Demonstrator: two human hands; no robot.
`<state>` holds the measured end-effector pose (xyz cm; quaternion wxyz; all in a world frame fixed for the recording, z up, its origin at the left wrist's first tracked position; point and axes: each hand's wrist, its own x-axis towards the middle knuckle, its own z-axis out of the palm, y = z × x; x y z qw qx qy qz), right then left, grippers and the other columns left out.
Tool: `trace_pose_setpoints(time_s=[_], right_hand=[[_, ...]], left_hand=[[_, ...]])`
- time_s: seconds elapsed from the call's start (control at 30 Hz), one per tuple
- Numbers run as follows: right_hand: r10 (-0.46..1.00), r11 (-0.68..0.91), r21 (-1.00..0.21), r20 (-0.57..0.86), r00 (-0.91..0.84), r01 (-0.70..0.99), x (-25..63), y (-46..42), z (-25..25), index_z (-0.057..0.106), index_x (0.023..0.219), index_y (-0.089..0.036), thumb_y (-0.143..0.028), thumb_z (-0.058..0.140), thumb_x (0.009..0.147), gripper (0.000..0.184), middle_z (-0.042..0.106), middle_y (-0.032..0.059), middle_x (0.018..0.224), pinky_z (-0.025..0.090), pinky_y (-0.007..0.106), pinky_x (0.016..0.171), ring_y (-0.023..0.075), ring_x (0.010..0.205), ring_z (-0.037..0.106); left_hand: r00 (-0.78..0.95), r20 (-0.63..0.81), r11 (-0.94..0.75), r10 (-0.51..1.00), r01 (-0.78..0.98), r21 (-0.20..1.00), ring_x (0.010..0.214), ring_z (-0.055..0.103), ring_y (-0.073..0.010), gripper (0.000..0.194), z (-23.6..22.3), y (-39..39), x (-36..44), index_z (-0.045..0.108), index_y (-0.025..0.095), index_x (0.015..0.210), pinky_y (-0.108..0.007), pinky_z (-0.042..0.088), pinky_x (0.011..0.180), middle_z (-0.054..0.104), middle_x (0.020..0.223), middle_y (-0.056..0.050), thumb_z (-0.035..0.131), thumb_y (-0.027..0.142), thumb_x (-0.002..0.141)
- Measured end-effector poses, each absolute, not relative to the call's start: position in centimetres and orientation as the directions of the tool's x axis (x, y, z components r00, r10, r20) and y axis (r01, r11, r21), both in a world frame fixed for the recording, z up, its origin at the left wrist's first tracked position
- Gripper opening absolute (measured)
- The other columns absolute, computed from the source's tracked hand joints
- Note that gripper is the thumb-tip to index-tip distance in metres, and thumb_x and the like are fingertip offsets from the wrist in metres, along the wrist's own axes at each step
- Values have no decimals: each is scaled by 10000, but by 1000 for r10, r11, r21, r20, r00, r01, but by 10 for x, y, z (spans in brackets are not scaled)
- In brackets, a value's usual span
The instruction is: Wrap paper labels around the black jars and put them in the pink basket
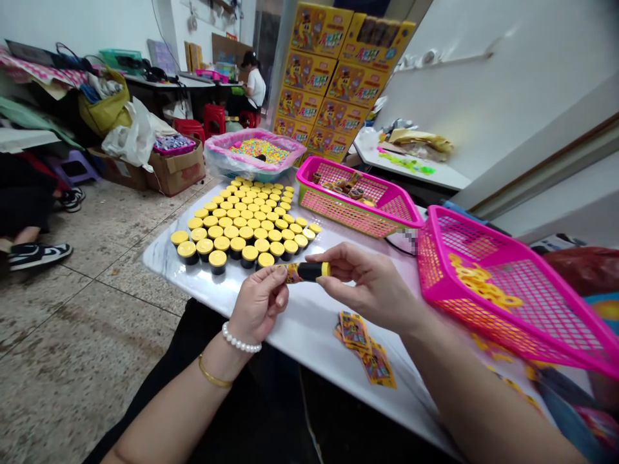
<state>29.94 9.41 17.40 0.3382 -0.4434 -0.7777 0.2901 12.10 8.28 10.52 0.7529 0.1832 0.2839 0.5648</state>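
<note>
A small black cup (pixel 309 271) lies on its side in the air above the near table edge, its yellow lid facing right. My right hand (pixel 370 280) grips it at the lid end between thumb and fingers. At the other end my left hand (pixel 261 299) is closed, pinching a printed orange label (pixel 293 273) against the cup. Whether the label wraps fully around it cannot be seen. Below my right hand, a loose pile of similar printed labels (pixel 365 348) rests on the white table (pixel 309 322). Behind my hands stand many yellow-lidded black cups (pixel 236 232), packed in rows.
A pink basket (pixel 358 200) behind holds several cups. Another pink basket (pixel 483 277) at right contains yellow rings (pixel 483 283). A plastic-lined tub (pixel 256 154) of colourful pellets stands at the far end. Yellow cartons (pixel 333 84) are stacked beyond. A person (pixel 254 84) sits at the back.
</note>
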Motion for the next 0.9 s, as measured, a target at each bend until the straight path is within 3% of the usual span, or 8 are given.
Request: trace_pose_setpoints(time_s=[0.17, 0.23, 0.4, 0.67, 0.8, 0.9], right_hand=[[887, 440, -747, 276, -369, 499, 304, 93, 182, 643, 988, -203, -238, 702, 799, 201, 701, 19, 771, 573, 254, 616, 137, 632, 667], [894, 404, -815, 253, -371, 416, 304, 94, 184, 642, 949, -210, -263, 721, 800, 177, 717, 26, 773, 585, 261, 622, 152, 651, 691], [895, 300, -936, 210, -393, 183, 300, 99, 179, 662, 942, -211, -380, 760, 811, 236, 780, 100, 1025, 620, 330, 778, 211, 873, 755], [931, 289, -934, 222, -291, 212, 302, 105, 166, 684, 894, -208, -371, 783, 782, 221, 739, 111, 1178, 587, 441, 944, 259, 1099, 708], [928, 294, -928, 219, -302, 228, 299, 102, 166, 665, 911, -207, -335, 755, 795, 195, 748, 110, 1144, 609, 428, 901, 248, 1020, 734], [916, 344, -871, 228, -331, 351, 298, 97, 170, 649, 913, -206, -291, 725, 796, 164, 756, 112, 1122, 641, 370, 772, 220, 856, 758]], left_hand=[[195, -234, 297, 952, -765, 571, 360, 361, 7, 367, 101, 84, 120, 628, 101, 720, -136, 145, 313, 673, 681, -27, 897, 313, 587], [195, -239, 300, 951, -768, 566, 369, 361, 8, 361, 99, 85, 120, 636, 96, 741, -134, 149, 315, 672, 690, -30, 895, 302, 596], [221, -236, 318, 946, -770, 554, 372, 354, 10, 361, 99, 86, 119, 645, 89, 749, -131, 153, 319, 650, 670, -19, 896, 301, 600], [239, -230, 328, 943, -773, 543, 365, 358, 15, 350, 100, 86, 119, 609, 95, 710, -131, 160, 317, 650, 694, -23, 884, 287, 609], [239, -229, 327, 944, -779, 534, 364, 363, 14, 355, 101, 86, 118, 618, 91, 726, -130, 162, 318, 652, 689, -23, 887, 287, 602], [237, -228, 325, 944, -784, 529, 360, 357, 13, 355, 102, 86, 118, 613, 96, 712, -131, 160, 320, 650, 676, -21, 890, 281, 591]])
